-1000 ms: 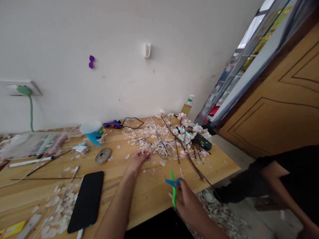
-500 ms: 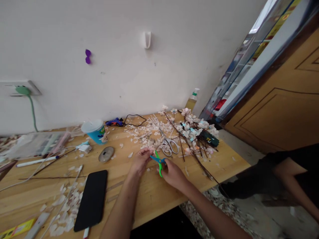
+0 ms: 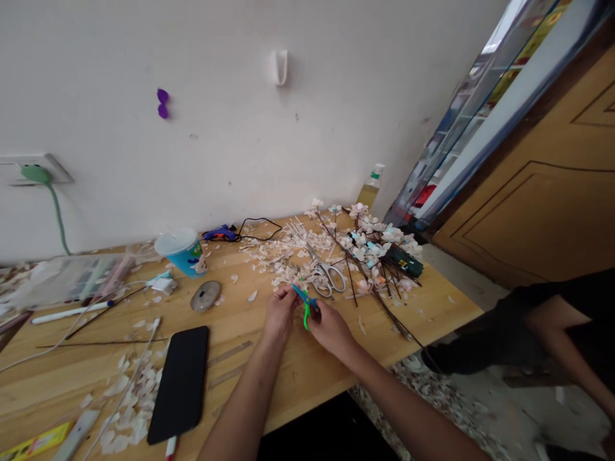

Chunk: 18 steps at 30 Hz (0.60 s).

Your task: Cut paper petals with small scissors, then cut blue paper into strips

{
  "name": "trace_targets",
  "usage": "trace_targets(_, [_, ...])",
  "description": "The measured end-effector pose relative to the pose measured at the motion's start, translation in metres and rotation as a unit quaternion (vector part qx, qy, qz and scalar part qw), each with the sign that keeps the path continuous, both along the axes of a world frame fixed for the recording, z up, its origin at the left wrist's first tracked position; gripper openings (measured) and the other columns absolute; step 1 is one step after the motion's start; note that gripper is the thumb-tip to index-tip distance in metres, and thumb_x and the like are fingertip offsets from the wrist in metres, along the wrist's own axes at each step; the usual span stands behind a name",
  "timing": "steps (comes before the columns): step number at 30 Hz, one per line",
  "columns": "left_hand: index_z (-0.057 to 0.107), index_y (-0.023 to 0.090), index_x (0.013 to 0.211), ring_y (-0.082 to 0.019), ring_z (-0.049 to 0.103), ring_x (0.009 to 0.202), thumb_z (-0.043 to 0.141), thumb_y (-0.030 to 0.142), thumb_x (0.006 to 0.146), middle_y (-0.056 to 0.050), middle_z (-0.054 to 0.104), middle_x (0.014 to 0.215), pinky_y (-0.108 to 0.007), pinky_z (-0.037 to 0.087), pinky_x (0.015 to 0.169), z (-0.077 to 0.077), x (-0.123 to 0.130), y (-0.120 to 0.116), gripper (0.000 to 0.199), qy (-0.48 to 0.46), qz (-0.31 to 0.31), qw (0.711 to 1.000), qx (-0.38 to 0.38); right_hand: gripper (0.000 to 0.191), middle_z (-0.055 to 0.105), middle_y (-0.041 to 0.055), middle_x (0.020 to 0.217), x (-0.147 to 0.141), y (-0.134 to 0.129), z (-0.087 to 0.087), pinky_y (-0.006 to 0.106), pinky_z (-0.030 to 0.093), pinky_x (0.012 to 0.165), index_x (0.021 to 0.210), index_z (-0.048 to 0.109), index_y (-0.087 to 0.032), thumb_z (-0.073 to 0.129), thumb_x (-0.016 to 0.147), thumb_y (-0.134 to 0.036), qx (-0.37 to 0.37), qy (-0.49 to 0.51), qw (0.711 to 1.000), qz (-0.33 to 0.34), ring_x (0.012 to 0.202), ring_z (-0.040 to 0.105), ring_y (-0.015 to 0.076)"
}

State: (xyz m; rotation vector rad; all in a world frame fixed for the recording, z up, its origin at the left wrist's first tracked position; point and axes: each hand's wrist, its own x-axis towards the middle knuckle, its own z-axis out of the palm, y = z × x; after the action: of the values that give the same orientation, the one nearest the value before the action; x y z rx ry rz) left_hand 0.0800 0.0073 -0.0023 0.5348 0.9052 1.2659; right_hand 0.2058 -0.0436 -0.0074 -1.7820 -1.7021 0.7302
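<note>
- One pair of blue-and-green scissors [image 3: 303,296] is held above the wooden table [image 3: 293,400], near its front edge, with the blades pointed toward the left fingertips.
- By the right hand [image 3: 331,326] the handles are gripped, with the fingers closed around them; how far the blades are parted cannot be told.
- At the left hand [image 3: 281,310] the fingertips are drawn together, almost touching the blades. Whether a small piece is pinched there cannot be told.
- Since one second ago, the scissors have been brought from well apart to just beside the left fingertips. It can be judged that anything held there is now within reach of the blades.
- Just beyond the hands, a second pair of scissors with grey handles [image 3: 325,267] is left lying among many pale petals [image 3: 283,257].
- To the right of these, brown branches with pale flowers [image 3: 369,250] are heaped, and a dark green object [image 3: 406,262] is seen among them.
- Behind, a bottle [image 3: 368,194] is placed near the wall; to the left, a blue cup [image 3: 185,256], a round lid [image 3: 205,296] and a black phone [image 3: 179,384] are seen.
- Farther right, the arm of another person [image 3: 569,346] is seen beyond the table.
</note>
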Motion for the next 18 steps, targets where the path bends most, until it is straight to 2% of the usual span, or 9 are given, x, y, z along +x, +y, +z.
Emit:
trace_targets(7, [0.066, 0.015, 0.070, -0.010, 0.057, 0.057, 0.084, 0.036, 0.055, 0.001, 0.064, 0.063, -0.024, 0.048, 0.062, -0.0057, 0.0033, -0.0021, 0.032, 0.004, 0.001, 1.000, -0.005, 0.007, 0.067, 0.0034, 0.077, -0.0046, -0.0015, -0.0015, 0.024, 0.035, 0.060, 0.085, 0.059, -0.020, 0.055, 0.081, -0.025, 0.005, 0.011, 1.000, -0.015, 0.070, 0.060, 0.0165])
trace_targets(15, [0.068, 0.014, 0.068, -0.010, 0.057, 0.058, 0.087, 0.036, 0.051, 0.000, 0.065, 0.064, -0.024, 0.047, 0.065, -0.0054, 0.0035, -0.0002, 0.033, -0.014, 0.000, 1.000, -0.006, 0.008, 0.067, 0.0033, 0.074, -0.0034, -0.0035, -0.0036, 0.024, 0.032, 0.056, 0.083, 0.063, -0.021, 0.058, 0.079, -0.025, 0.009, 0.001, 0.999, -0.031, 0.065, 0.058, 0.0167])
trace_targets(18, [0.068, 0.014, 0.069, -0.010, 0.057, 0.059, 0.087, 0.038, 0.052, 0.000, 0.065, 0.064, -0.024, 0.047, 0.065, -0.0033, 0.0017, 0.0001, 0.035, -0.018, -0.004, 1.000, -0.007, 0.006, 0.064, 0.0018, 0.066, -0.0048, 0.0013, -0.0030, 0.024, 0.032, 0.055, 0.074, 0.064, -0.020, 0.059, 0.076, -0.024, 0.029, 0.059, 0.997, -0.039, 0.061, 0.055, 0.0155])
